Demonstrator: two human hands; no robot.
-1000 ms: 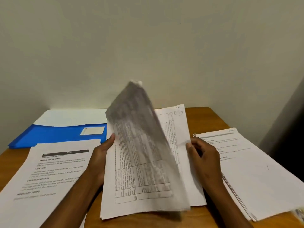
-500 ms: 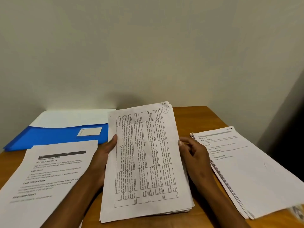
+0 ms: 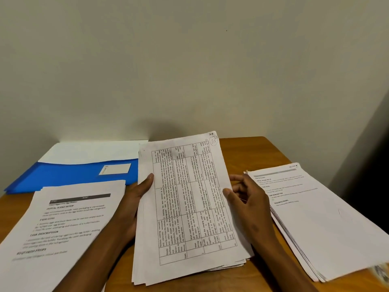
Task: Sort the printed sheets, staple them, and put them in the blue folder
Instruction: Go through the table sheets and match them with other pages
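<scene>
A stack of printed sheets with a ruled table (image 3: 189,207) lies in the middle of the wooden table (image 3: 252,148). My left hand (image 3: 136,197) holds its left edge, thumb on top. My right hand (image 3: 246,199) holds the right edge, thumb on the top sheet, fingers spread behind. The blue folder (image 3: 69,175) lies open at the back left with white paper in it. A text sheet pile (image 3: 63,228) lies at the front left. Another pile (image 3: 315,218) lies at the right. No stapler is in view.
A pale wall rises right behind the table. A dark surface stands past the table's right edge (image 3: 374,165). Something blurred shows at the lower right corner (image 3: 381,270).
A sheet that stood lifted and blurred a second ago now lies flat on the middle stack. My right thumb has moved onto the top sheet's right edge.
</scene>
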